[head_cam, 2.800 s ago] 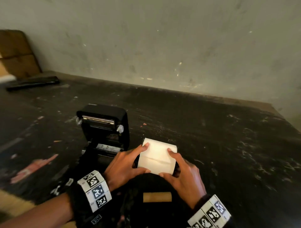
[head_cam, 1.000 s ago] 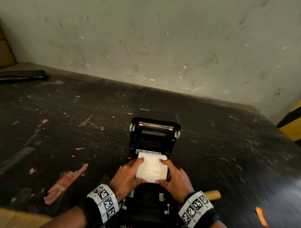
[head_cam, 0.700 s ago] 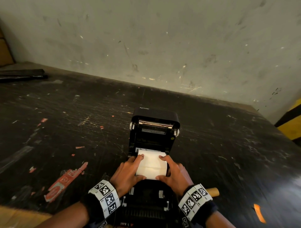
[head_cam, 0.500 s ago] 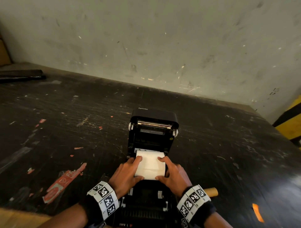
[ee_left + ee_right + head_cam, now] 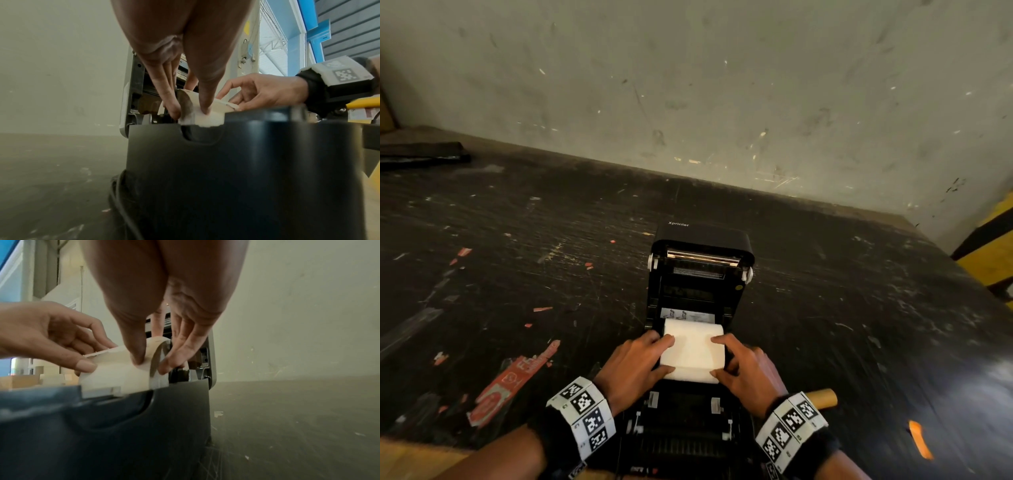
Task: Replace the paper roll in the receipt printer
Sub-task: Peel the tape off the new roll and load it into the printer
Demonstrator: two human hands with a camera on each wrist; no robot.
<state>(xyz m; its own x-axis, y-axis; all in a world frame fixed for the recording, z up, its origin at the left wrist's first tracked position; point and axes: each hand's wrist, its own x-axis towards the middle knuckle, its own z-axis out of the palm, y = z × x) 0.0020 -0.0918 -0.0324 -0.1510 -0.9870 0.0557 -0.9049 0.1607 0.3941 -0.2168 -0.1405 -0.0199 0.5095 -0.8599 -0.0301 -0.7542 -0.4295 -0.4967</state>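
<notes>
A black receipt printer (image 5: 700, 425) stands at the near edge of the dark table, its lid (image 5: 702, 260) swung up and back. A white paper roll (image 5: 692, 349) lies across the open paper bay, partly sunk below the printer's rim (image 5: 267, 116). My left hand (image 5: 635, 368) grips the roll's left end (image 5: 186, 104), thumb on the front and fingers at the side. My right hand (image 5: 746, 371) grips the right end (image 5: 156, 358) the same way. The bay's floor under the roll is hidden.
An empty brown cardboard core (image 5: 823, 398) lies on the table right of the printer, behind my right wrist. A torn red label (image 5: 513, 380) and an orange scrap (image 5: 919, 438) lie on the table top. The wall (image 5: 722, 85) runs close behind; black flat items (image 5: 421, 154) sit far left.
Both hands carried the paper roll from the right of the printer to over its open bay, then lowered it a little into the bay. My head turned to centre the printer.
</notes>
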